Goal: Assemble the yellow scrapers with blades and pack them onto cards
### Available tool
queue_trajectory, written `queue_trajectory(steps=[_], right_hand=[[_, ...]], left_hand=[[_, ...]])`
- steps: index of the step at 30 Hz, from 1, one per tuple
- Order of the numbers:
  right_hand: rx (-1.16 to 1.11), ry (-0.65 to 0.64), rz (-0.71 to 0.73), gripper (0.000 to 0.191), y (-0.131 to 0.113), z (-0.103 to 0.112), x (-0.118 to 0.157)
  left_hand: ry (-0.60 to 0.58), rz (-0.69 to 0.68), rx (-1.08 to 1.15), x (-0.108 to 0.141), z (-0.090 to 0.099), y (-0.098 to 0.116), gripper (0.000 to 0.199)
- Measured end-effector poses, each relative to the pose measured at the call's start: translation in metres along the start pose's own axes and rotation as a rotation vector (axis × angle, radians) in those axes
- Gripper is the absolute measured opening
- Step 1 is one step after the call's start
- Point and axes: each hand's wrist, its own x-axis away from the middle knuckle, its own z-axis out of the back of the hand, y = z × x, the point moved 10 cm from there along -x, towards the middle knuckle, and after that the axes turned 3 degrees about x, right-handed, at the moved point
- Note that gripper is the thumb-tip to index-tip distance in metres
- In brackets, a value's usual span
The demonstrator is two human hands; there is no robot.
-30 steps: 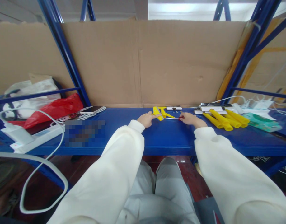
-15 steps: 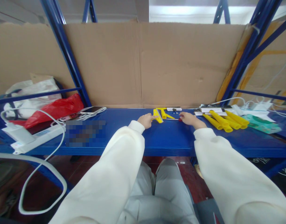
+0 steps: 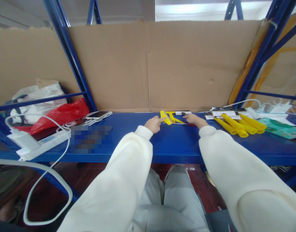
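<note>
Yellow plastic by its look, the scraper-like piece [image 3: 165, 118] lay on the worktop [image 3: 176, 143] against the left hand [image 3: 153, 124], whose hold I couldn't make out, while the right hand [image 3: 194, 119] pointed near small dark parts [image 3: 183, 113], grip equally unclear.

Left hand [image 3: 153, 124] has its fingers on a yellow T-shaped piece [image 3: 165, 117] on the blue surface [image 3: 176, 143], with a second yellow piece [image 3: 171, 115] right beside it. Right hand [image 3: 193, 119] is near a white strip [image 3: 180, 112], red handle [image 3: 191, 124] just under it, can't tell if gripped. Bunch of yellow tubes [image 3: 232, 124] off right, power strip [image 3: 42, 146] way left.
</note>
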Motion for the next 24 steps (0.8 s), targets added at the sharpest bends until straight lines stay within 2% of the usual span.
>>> queue_trajectory(steps=[4,10,17,20,24], right_hand=[[0.045,-0.107,-0.086,0.045,0.007,-0.011,-0.01],[0.179,-0.168,-0.016,0.05,-0.004,-0.016,-0.013],[0.163,-0.185,0.007,0.057,-0.009,-0.013,-0.011],[0.144,-0.159,-0.001,0.052,-0.009,-0.008,-0.005],[0.098,-0.094,-0.082,0.036,-0.006,0.004,0.007]], left_hand=[[-0.031,0.001,0.002,0.001,-0.003,0.001,0.056],[-0.045,0.004,0.003,0.001,-0.005,0.002,0.057],[-0.049,0.001,-0.006,0.001,-0.006,0.002,0.056],[-0.042,-0.007,-0.004,0.0,-0.006,0.002,0.056],[-0.034,-0.013,0.007,0.0,-0.006,0.002,0.056]])
